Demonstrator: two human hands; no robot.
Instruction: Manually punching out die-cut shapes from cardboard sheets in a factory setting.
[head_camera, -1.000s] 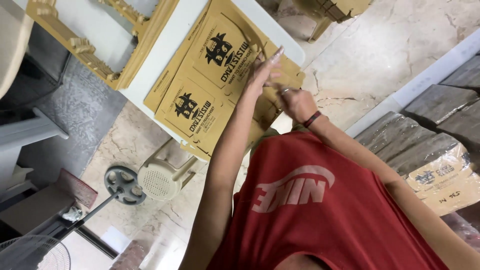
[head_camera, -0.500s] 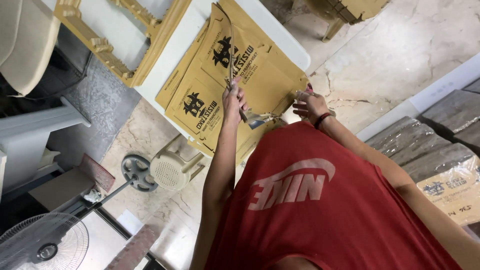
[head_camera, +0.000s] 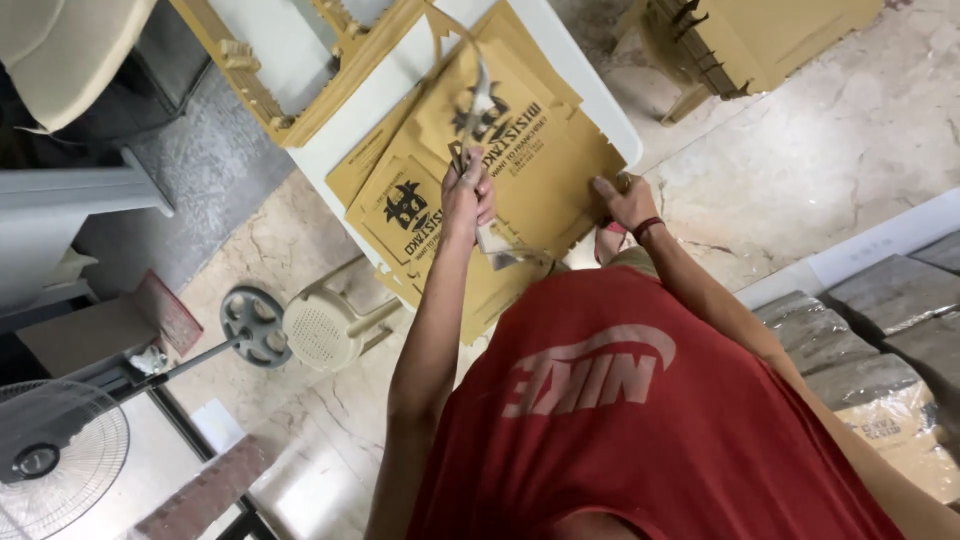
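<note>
The left hand (head_camera: 467, 192) is closed in a fist over the stack of brown paper bags (head_camera: 500, 160), its fingers (head_camera: 484, 203) curled tight around a thin, pale strip (head_camera: 478, 90) that rises from the hand and arcs away over the stack. The strip is blurred; what it is made of cannot be told. A short pale piece also hangs below the fist.

The right hand (head_camera: 624, 200) lies flat on the near right corner of the same stack, fingers (head_camera: 604, 187) stretched out and pressed down on the paper, holding nothing. A dark band sits on that wrist.

The bags are flat, unfolded and empty, piled loosely and fanned so that several printed faces show, each with a dark emblem. The pile rests on a white tabletop (head_camera: 590, 90) and overhangs its near edge.

At the far end of the tabletop lies an open tan frame (head_camera: 290, 90), with only the white surface showing inside it. Beyond the tabletop, on the marble floor, stands a brown cardboard box (head_camera: 780, 40); its contents cannot be seen. A beige plastic stool (head_camera: 325, 325) stands on the floor below the left arm, beside the round base of a fan (head_camera: 252, 322). Grey wrapped bundles (head_camera: 880, 310) are stacked at the right.
</note>
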